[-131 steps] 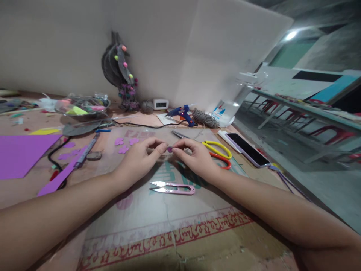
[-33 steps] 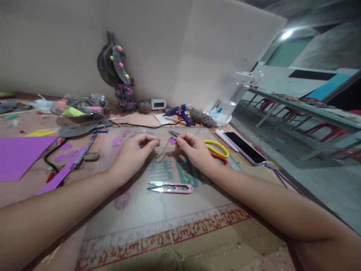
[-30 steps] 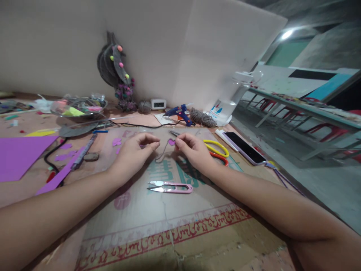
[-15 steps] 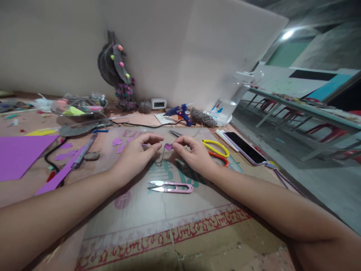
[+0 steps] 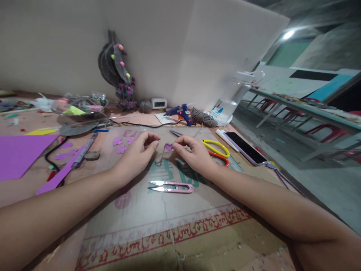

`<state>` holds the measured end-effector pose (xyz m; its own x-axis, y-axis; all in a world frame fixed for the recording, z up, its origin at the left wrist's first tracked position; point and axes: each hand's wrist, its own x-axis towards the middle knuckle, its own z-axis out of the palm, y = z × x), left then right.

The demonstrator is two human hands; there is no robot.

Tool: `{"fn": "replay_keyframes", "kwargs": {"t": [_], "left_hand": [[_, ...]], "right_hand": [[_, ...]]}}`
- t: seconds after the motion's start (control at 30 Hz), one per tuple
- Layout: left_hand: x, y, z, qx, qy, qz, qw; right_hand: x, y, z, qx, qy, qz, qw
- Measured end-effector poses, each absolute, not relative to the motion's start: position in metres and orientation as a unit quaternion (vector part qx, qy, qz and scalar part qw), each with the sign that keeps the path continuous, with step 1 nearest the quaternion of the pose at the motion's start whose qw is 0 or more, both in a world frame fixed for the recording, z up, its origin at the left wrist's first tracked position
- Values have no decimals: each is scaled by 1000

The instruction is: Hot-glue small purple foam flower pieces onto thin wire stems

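Observation:
Between thumb and index finger, my right hand point(image 5: 190, 150) pinches a small purple piece point(image 5: 168, 147) with a grey yarn strand point(image 5: 161, 157) hanging from it to the left. My left hand point(image 5: 141, 152) is a short gap to the left, its thumb and index finger curled close together; whether anything is between them is too small to tell. Purple flower cut-outs point(image 5: 121, 149) lie just left of it. Pink thread snips point(image 5: 170, 187) rest on the board below both hands. Scissors with yellow and orange handles point(image 5: 216, 147) lie partly behind my right hand.
A blue glue gun point(image 5: 183, 114) and grey yarn point(image 5: 203, 117) sit at the back, near a clear jug point(image 5: 224, 107). A phone point(image 5: 245, 148) lies at right. On the left are purple sheet point(image 5: 25, 156), a pen point(image 5: 84, 150) and a filled bowl point(image 5: 79, 107).
My left hand has drawn slightly left, away from the purple piece, and its fingertips have come closer together. My right hand stays in place with the piece.

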<state>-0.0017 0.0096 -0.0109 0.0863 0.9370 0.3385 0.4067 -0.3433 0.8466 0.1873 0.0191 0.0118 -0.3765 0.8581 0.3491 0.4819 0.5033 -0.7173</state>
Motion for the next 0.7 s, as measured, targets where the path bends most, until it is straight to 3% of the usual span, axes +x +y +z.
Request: {"fn": "replay_keyframes", "kwargs": {"t": [0.43,0.7], "left_hand": [[-4,9,-11,667,523,463,260],[-3,6,-5,615,508,490,352]], "right_hand": [[187,19,11,-431,-766,287,382],[200,46,-2,-353,-604,395,595]]}}
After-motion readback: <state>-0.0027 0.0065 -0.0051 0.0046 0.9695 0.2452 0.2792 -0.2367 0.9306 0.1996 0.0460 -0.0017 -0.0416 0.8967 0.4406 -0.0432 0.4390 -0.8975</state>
